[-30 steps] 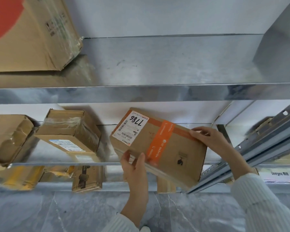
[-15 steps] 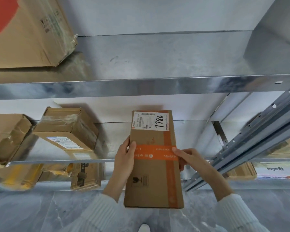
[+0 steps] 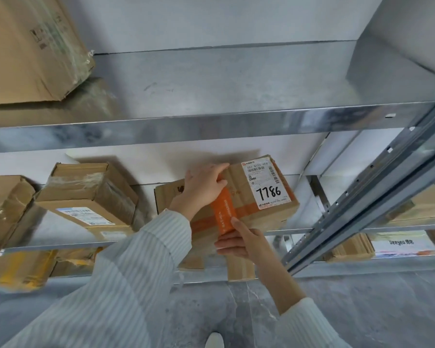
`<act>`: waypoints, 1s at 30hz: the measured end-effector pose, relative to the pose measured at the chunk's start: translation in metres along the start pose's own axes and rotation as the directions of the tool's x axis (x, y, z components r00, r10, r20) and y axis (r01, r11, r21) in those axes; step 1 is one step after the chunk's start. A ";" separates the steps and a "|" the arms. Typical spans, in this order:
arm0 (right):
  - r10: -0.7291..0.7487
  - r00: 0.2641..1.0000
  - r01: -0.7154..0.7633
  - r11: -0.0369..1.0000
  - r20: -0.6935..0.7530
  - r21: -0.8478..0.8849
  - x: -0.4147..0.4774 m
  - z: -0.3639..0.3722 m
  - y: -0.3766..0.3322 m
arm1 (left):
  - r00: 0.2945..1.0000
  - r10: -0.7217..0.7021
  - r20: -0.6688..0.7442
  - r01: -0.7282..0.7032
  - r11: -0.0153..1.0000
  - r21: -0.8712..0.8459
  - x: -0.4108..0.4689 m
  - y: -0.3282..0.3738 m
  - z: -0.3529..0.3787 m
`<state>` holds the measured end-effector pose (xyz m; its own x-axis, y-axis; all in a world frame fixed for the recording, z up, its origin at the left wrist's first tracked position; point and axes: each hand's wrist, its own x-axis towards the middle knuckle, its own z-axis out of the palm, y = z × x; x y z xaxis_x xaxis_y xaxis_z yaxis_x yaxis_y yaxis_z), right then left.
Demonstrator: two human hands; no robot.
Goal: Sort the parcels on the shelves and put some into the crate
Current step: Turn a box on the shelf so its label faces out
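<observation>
On the shelf point(image 3: 294, 231) at 12 o'clock | your left hand point(image 3: 204, 183) grips the parcel point(image 3: 239, 189) at 10 o'clock, right hand point(image 3: 239, 241) at 6 | label point(image 3: 266, 184) up, so you can read it.

Grey marbled floor point(image 3: 362, 312), plain white wall point(image 3: 211, 18) — white shoe tip point(image 3: 214, 341) below

A: How many shelves were counted?
B: Three were recorded: top shelf point(image 3: 211, 79), middle shelf point(image 3: 291, 231), bottom shelf point(image 3: 349, 265).
A: And parcels?
B: One large box point(image 3: 30, 46) was logged on top. Three were logged on the middle: crumpled box point(image 3: 5, 209), taped box point(image 3: 86, 192), box labelled 1786 point(image 3: 244, 197). The bottom tally could not be resolved.
</observation>
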<state>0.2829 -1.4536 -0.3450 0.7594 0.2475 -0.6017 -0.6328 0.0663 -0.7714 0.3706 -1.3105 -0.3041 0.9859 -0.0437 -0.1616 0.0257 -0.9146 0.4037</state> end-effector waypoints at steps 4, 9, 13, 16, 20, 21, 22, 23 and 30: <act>-0.034 0.996 0.035 0.999 -0.083 0.004 0.009 0.006 -0.007 | 0.974 -0.074 -0.214 0.087 0.995 0.053 -0.020 -0.016 -0.005; -0.030 0.995 0.034 0.998 -0.091 0.047 0.015 0.012 -0.008 | 0.827 -0.394 -0.401 0.322 0.916 -0.238 -0.061 -0.049 0.014; -0.116 0.966 0.112 0.993 -0.232 -0.031 0.019 -0.006 -0.006 | 0.804 -0.480 -0.352 0.271 0.822 -0.501 -0.087 -0.058 0.043; -0.104 0.890 0.104 0.994 -0.443 -0.024 0.017 -0.041 -0.011 | 0.825 -0.446 -0.347 0.166 0.779 -0.605 -0.081 -0.056 0.051; -0.101 0.815 0.142 0.989 -0.571 0.027 0.018 -0.082 -0.020 | 0.824 -0.416 -0.384 0.137 0.805 -0.577 -0.062 -0.060 0.051; -0.112 0.808 0.163 0.986 -0.578 0.036 0.018 -0.088 -0.023 | 0.831 -0.404 -0.383 0.128 0.808 -0.575 -0.057 -0.062 0.052; -0.124 0.813 0.175 0.984 -0.569 0.035 0.018 -0.092 -0.025 | 0.839 -0.393 -0.376 0.120 0.809 -0.576 -0.053 -0.065 0.052; -0.133 0.823 0.183 0.982 -0.552 0.037 0.018 -0.094 -0.027 | 0.849 -0.380 -0.367 0.113 0.810 -0.576 -0.048 -0.068 0.051; -0.169 0.834 0.203 0.979 -0.526 0.008 0.029 -0.097 -0.036 | 0.856 -0.356 -0.374 0.090 0.816 -0.571 -0.030 -0.077 0.057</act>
<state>0.3424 -1.5425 -0.3549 0.8193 -0.3131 -0.4804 -0.4667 0.1225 -0.8759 0.3292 -1.2616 -0.3814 0.8970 0.4387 0.0546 0.2044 -0.5210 0.8287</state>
